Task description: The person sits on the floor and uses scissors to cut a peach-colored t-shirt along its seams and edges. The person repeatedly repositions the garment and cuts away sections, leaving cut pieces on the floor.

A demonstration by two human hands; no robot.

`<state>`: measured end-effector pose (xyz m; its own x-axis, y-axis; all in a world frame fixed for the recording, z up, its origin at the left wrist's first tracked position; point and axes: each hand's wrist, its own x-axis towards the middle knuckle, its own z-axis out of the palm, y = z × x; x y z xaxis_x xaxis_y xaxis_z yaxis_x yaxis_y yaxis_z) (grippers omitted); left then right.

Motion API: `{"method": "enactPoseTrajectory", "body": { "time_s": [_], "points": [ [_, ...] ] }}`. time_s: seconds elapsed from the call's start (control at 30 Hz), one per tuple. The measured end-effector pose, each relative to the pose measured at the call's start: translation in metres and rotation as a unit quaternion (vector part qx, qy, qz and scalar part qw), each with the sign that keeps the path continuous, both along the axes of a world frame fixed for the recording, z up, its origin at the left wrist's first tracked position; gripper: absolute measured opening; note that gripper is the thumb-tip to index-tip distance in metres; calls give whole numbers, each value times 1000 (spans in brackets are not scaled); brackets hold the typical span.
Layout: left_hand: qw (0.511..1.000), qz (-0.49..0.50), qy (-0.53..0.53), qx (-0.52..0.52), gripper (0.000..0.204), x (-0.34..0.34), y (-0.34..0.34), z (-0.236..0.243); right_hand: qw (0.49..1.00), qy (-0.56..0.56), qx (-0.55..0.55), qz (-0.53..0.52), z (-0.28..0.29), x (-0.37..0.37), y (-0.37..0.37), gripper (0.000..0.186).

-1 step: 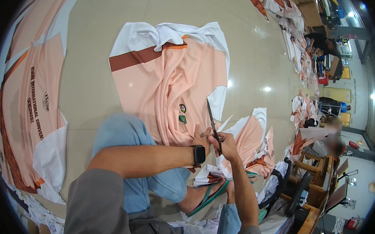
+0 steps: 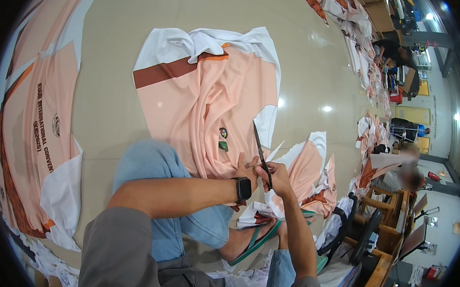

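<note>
- Currently the person sits on the floor (image 2: 112, 111), knees bent, with a peach and white printed cloth panel (image 2: 211, 96) spread flat in front — laid out so the cut line shows in full.
- Right hand (image 2: 275, 177) is closed through the handles of a pair of scissors (image 2: 262, 153); the blades point up and away from the body, along the white edge of the panel. Whether the blades are parted or closed I cannot tell — they read as one thin dark line.
- Left hand (image 2: 247, 168) reaches across the body, a dark watch (image 2: 243, 188) on the wrist, and pinches the cloth just beside the blades; judged to be keeping the fabric taut so it feeds cleanly.
- Panel's near edge lies over the person's knee in blue jeans (image 2: 151, 165), which lifts it towards the hands.
- Cut peach and white pieces (image 2: 312, 168) lie to the right of the hands, near but apart from the main panel — likely a sorting pile.
- Green sandal (image 2: 259, 238) on the foot under the hands, with white scraps around it.
- More printed sheets (image 2: 38, 133) lie along the left, well apart.
</note>
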<state>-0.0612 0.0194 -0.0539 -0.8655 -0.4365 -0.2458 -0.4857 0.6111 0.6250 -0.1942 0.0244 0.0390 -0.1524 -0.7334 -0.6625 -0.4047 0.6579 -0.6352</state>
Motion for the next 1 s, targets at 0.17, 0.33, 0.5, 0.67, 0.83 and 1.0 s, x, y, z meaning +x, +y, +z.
{"method": "enactPoseTrajectory", "body": {
  "time_s": [0.17, 0.33, 0.5, 0.67, 0.83, 1.0],
  "points": [
    [988, -142, 50, -30, 44, 25, -36, 31, 998, -25, -3, -58, 2, -8, 20, 52],
    [992, -47, 115, -22, 23, 30, -95, 41, 994, -26, -15, -101, -12, -17, 58, 51],
    [980, 136, 111, -93, 20, 36, -127, 16, 988, -35, -25, -150, -12, 5, 85, 52],
    [981, 99, 164, -34, 18, 30, -129, -12, 979, -66, -22, -190, -18, 30, 91, 47],
    [977, 97, 158, 103, 17, 28, -120, -10, 959, -142, -72, -234, -18, 44, 80, 53],
    [979, 73, 140, 131, 17, 31, -126, -10, 961, -133, -90, -226, -31, 56, 69, 55]
  ]
}}
